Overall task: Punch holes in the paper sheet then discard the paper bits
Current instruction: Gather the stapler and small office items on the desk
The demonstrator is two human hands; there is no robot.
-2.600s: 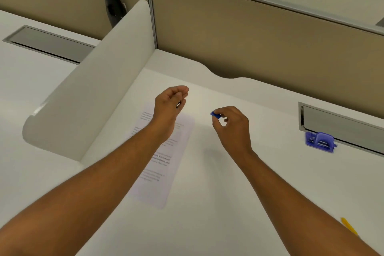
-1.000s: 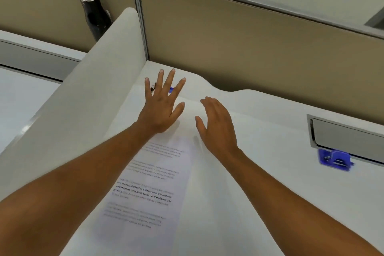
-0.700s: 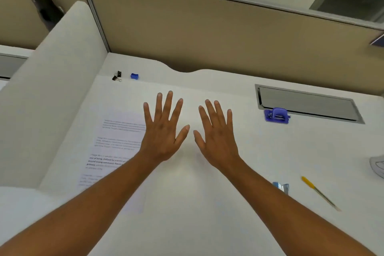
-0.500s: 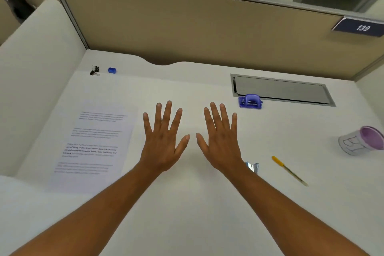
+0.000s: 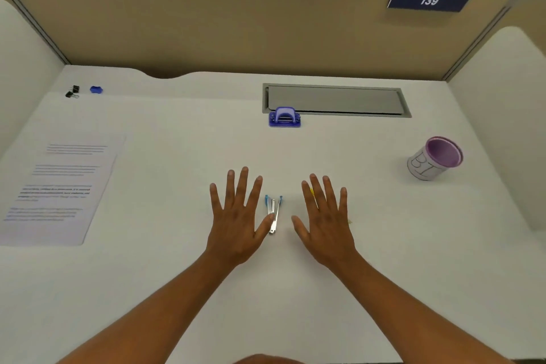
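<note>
A printed paper sheet (image 5: 60, 189) lies flat at the left of the white desk. A blue hole punch (image 5: 284, 117) stands at the back middle, in front of a grey cable tray. A small purple-lined cup with a white label (image 5: 434, 159) sits tilted at the right. My left hand (image 5: 237, 216) and my right hand (image 5: 323, 220) hover palm down with fingers spread over the desk's middle, both holding nothing. Between them lies a small blue and silver staple remover (image 5: 274, 211).
A black binder clip (image 5: 72, 91) and a small blue piece (image 5: 96, 89) rest at the back left. A yellow pen is mostly hidden under my right hand. The grey cable tray (image 5: 336, 100) is set into the desk. White dividers stand on both sides.
My view swung right and centred on the desk. Both hands let go of the small items, spread flat and shifted right, away from the paper, over the staple remover.
</note>
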